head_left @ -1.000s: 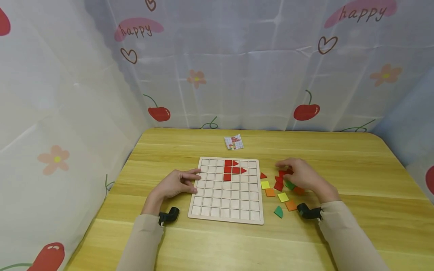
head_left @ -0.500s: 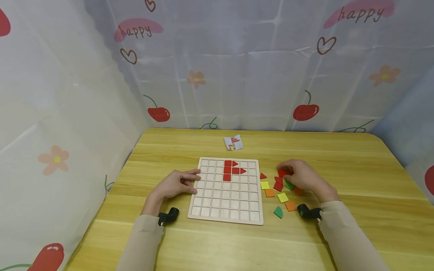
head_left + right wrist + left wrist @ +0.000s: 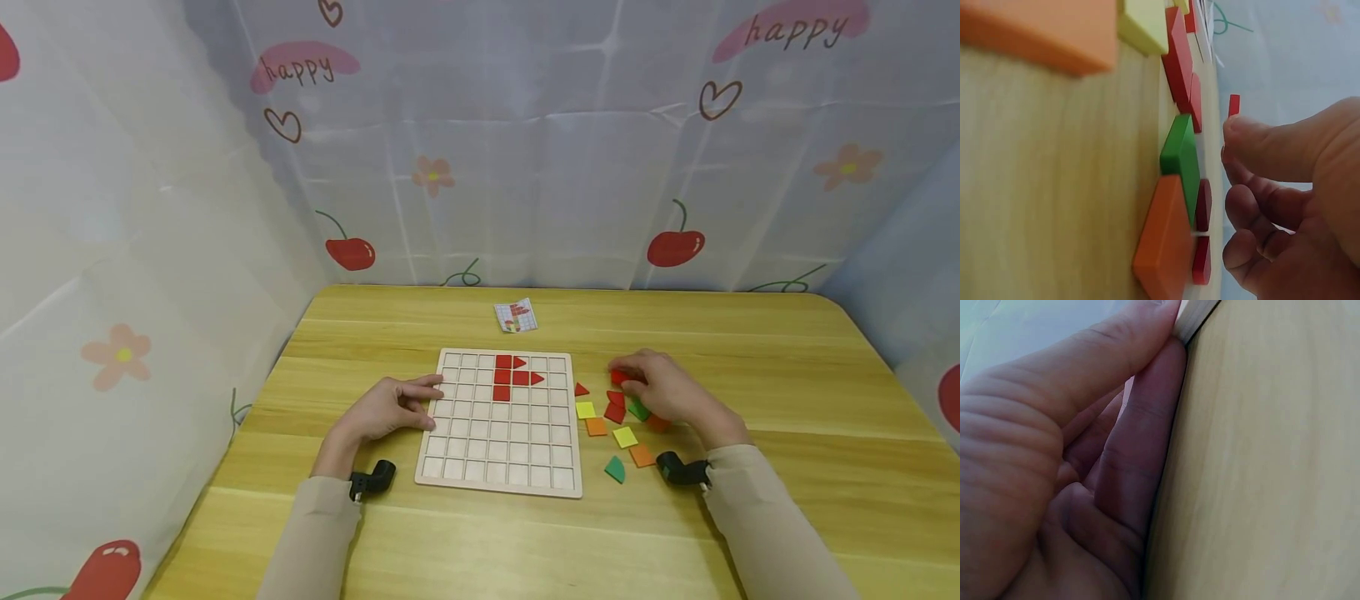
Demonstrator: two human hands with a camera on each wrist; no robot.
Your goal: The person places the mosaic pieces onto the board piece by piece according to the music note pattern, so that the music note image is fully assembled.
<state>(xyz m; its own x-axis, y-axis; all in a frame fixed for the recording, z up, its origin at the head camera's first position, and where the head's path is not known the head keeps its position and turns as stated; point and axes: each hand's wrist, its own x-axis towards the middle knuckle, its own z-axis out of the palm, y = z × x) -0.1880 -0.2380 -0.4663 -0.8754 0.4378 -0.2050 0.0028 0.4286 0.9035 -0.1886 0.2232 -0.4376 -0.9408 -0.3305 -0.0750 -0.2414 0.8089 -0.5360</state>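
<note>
The pale wooden grid board (image 3: 497, 442) lies on the table, with several red square and triangular tiles (image 3: 503, 377) set in its upper cells. My left hand (image 3: 386, 407) rests at the board's left side, its thumb and fingertips touching the rim. In the left wrist view the left thumb (image 3: 1116, 347) meets the board's edge (image 3: 1194, 319). Above the loose pieces, my right hand (image 3: 663, 386) pinches a red tile (image 3: 1234, 105) between thumb and finger. Only part of that tile shows, so its shape is unclear. Beneath the right hand lie a green tile (image 3: 1180, 153) and an orange tile (image 3: 1166, 240).
Yellow tiles (image 3: 625, 437), orange tiles (image 3: 642, 455), a green quarter-round tile (image 3: 615, 469) and a small red triangle (image 3: 581, 389) lie right of the board. Behind the board lies a printed pattern card (image 3: 516, 316). A patterned curtain (image 3: 525, 208) borders the table's back.
The red tile pinched by my right hand has come slightly away from the loose red pieces, up and left. My left hand and the board have stayed still.
</note>
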